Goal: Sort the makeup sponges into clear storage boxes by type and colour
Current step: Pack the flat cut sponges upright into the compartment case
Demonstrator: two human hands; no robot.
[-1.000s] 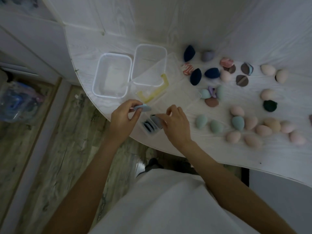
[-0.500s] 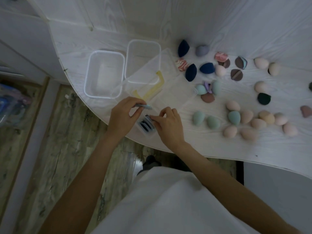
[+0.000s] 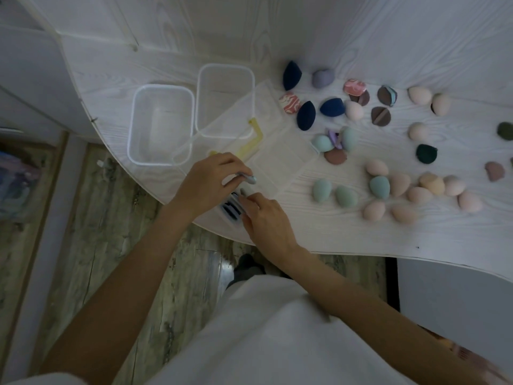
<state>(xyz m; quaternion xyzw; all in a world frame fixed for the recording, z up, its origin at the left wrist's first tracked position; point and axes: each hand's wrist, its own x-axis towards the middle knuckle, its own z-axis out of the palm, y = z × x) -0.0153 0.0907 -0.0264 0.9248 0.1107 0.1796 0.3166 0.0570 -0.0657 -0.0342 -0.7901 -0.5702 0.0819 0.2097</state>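
Note:
A small clear box (image 3: pixel 230 209) with dark flat puffs standing in it sits at the table's near edge. My left hand (image 3: pixel 208 184) pinches a pale blue flat puff (image 3: pixel 249 178) just above that box. My right hand (image 3: pixel 266 218) rests beside the box and pinches a grey puff (image 3: pixel 243 192) at its top. Two larger clear storage boxes (image 3: pixel 161 129) (image 3: pixel 224 100) stand open behind, with nothing inside. Loose sponges lie to the right: navy ones (image 3: pixel 305 115), teal ones (image 3: pixel 322 190), several pink ones (image 3: pixel 399 184) and brown flat puffs (image 3: pixel 381 115).
Clear lids (image 3: pixel 272 151) with a yellow seal (image 3: pixel 251 144) lie between the boxes and the sponges. The white table (image 3: pixel 319 232) curves away at its near edge, over a wood-pattern floor (image 3: pixel 111 218). A dark green sponge (image 3: pixel 426 153) lies at the right.
My left hand has lowered the pale blue puff toward the small box. My right hand has moved closer to the box's top edge.

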